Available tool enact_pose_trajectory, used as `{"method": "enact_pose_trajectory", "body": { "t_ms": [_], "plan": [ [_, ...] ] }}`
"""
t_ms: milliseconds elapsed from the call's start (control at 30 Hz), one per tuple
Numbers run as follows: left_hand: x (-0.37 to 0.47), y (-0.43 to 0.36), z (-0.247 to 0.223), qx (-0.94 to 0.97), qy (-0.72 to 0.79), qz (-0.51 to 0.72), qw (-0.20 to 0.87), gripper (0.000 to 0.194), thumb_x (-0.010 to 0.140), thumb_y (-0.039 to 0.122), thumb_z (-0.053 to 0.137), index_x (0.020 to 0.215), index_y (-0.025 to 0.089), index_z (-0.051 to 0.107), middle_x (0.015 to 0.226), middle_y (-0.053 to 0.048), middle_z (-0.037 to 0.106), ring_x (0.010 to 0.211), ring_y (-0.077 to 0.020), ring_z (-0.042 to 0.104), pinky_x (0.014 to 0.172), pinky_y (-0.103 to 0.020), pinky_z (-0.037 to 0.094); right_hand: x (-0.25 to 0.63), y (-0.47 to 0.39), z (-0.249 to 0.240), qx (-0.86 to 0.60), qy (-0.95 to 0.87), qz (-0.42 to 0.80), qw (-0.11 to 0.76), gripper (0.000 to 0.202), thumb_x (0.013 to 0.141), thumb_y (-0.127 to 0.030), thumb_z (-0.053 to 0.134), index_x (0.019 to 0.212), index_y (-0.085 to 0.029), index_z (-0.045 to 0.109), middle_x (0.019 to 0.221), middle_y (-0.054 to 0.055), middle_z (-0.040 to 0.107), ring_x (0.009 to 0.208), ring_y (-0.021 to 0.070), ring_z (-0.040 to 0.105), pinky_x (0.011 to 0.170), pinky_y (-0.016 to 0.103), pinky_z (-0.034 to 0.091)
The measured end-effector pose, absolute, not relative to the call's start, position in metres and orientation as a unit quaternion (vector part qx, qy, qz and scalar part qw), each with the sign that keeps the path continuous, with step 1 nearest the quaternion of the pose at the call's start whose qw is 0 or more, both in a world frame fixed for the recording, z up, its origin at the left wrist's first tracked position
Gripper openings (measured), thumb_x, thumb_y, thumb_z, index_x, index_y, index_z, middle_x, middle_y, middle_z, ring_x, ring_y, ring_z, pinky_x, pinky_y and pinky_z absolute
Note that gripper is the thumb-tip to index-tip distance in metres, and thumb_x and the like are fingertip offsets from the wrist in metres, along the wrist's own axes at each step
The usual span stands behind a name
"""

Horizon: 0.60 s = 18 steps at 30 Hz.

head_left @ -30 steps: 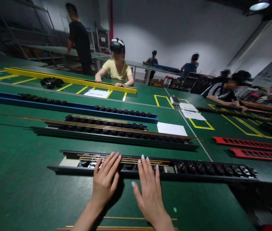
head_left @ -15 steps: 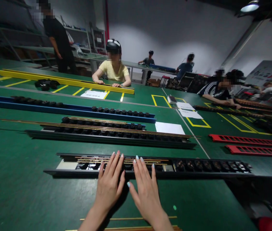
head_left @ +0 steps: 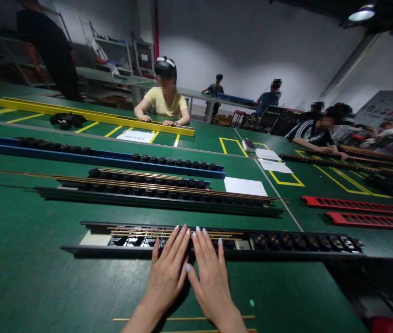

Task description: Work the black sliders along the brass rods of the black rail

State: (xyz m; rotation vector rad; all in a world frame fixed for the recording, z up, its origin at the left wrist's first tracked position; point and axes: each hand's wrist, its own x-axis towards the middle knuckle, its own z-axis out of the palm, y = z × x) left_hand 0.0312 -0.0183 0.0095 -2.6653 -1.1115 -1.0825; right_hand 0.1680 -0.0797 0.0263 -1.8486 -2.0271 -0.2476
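Observation:
A long black channel [head_left: 95, 251] lies across the green table, with black parts in a row inside it and a pale block [head_left: 95, 238] near its left end. Thin brass rods [head_left: 127, 232] lie lengthwise over the parts. My left hand [head_left: 168, 273] rests palm down with its fingertips on the rods, fingers stretched out. Beside it, my right hand [head_left: 212, 277] lies flat in the same way, its fingertips on the rods too. The index fingertips of both hands are close together. More brass rods [head_left: 140, 319] lie on the table near the front edge, partly behind my wrists.
Behind the channel stand another dark channel [head_left: 154, 206] with long rods, a blue channel [head_left: 113, 162] and a yellow one [head_left: 95, 116]. Two red slotted rails [head_left: 366, 204] lie at the right. A person in yellow [head_left: 166, 101] sits opposite; others are farther off.
My left hand has slid right along the rods, closer to my right hand, which has barely moved. The standing person at the back left has moved left and leans more.

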Motion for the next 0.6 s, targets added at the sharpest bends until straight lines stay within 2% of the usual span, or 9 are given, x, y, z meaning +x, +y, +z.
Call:
{"method": "enact_pose_trajectory", "body": {
  "t_ms": [267,400,600],
  "plan": [
    [0.034,-0.0171,0.0077,-0.851,-0.36,-0.383,-0.008,0.059,0.09,0.027,0.044,0.147,0.024,0.028,0.138,-0.006,0.053,0.132,-0.018,0.044,0.118,-0.039,0.001,0.1687,-0.0811,0.021,-0.682,-0.697,-0.087,0.205,0.067,0.096,-0.041,0.038,0.151,-0.02,0.006,0.152,0.006,0.028,0.14,0.0218,0.03,0.112,0.044,0.026],
    [0.0331,-0.0171,0.0087,-0.852,-0.356,-0.383,-0.002,0.06,0.09,0.029,0.046,0.147,0.023,0.027,0.139,-0.006,0.053,0.132,-0.0178,0.043,0.118,-0.039,0.001,0.1683,-0.0807,0.0208,-0.685,-0.691,-0.092,0.212,0.064,0.096,-0.039,0.038,0.151,-0.022,0.008,0.151,0.005,0.032,0.139,0.0212,0.032,0.113,0.044,0.023],
    [0.035,-0.0176,0.0102,-0.85,-0.368,-0.376,0.023,0.061,0.09,0.023,0.045,0.148,0.025,0.024,0.137,-0.006,0.055,0.13,-0.0179,0.046,0.118,-0.039,0.002,0.1748,-0.0809,0.0242,-0.71,-0.662,-0.104,0.217,0.063,0.097,-0.034,0.035,0.151,-0.02,0.006,0.15,0.009,0.035,0.139,0.0235,0.033,0.114,0.05,0.019]
  ]
}}
